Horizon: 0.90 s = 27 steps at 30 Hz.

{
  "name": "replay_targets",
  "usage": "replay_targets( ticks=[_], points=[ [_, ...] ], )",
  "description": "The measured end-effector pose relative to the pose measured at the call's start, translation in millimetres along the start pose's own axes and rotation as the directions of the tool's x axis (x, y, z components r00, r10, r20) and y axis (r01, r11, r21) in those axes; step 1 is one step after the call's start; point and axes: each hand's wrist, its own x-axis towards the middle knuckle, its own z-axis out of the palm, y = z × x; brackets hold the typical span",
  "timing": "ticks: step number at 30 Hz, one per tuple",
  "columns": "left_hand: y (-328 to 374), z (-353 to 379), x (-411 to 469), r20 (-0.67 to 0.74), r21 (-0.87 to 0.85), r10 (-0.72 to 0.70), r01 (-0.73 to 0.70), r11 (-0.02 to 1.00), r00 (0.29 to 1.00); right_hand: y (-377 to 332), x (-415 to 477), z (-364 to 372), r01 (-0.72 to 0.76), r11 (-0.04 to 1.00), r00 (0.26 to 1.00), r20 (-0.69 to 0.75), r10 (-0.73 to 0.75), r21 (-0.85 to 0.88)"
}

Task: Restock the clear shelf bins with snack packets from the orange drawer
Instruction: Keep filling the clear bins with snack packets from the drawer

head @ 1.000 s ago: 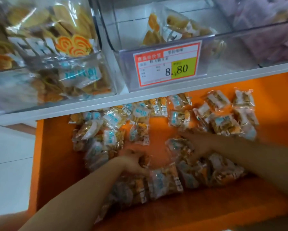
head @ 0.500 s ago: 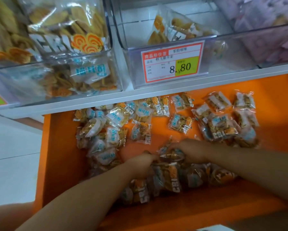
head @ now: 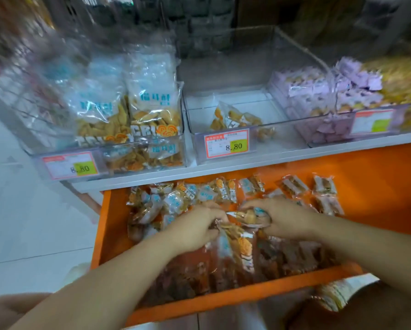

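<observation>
hands close on a bundle as the bins come into view

a second ago the two hands lie apart among the scattered packets, and half a second ago they draw toward each other. now the left hand (head: 195,231) and the right hand (head: 286,220) meet over the middle of the orange drawer (head: 223,300). both have their fingers curled round a bunch of snack packets (head: 241,236) squeezed between them. part of the bunch hangs below the knuckles, which suggests it is leaving the drawer floor, though blur makes that uncertain. loose packets (head: 199,195) remain along the back of the drawer.

the view has also swung upward, so the shelf bins show in full. the middle bin (head: 283,135), behind its price label (head: 227,144), holds only one or two packets and looks like the one to fill. the left bin (head: 166,139) is packed with big bags.

judged from this, the gathering is done and the carry up to the middle bin comes next. a two-handed squeeze on slippery wrappers could shed a packet on the way.
</observation>
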Motion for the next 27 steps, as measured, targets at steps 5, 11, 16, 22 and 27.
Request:
replay_targets(
  ticks=[5,11,16,22,27],
  points=[
    [61.5,-67.3,-35.8,-0.227,0.066,0.143,-0.131,0.989,0.963,-43.9,-61.3,-63.6,0.166,0.985,0.934,-0.329,-0.139,0.054],
    [114.9,-140.8,-56.1,-0.563,0.191,0.302,-0.235,0.953,0.769,-84.1,-104.9,-141.5,0.212,0.972,0.752,-0.617,-0.232,-0.107],
    [127.6,-186.6,-18.0,-0.772,0.239,0.311,-0.199,0.95,0.554,-94.3,-91.4,-186.2,0.249,0.942,0.513,-0.795,-0.324,-0.224],
    [111.1,-177.4,36.3,-0.671,0.222,0.037,0.153,0.963,0.74,-59.2,-37.9,-169.9,0.12,0.993,0.621,-0.78,-0.078,-0.003],
    [117.2,-178.6,44.3,-0.659,0.253,0.006,0.215,0.943,0.752,-40.0,-31.3,-157.7,0.136,0.971,0.727,-0.685,0.037,0.197]
  ],
)
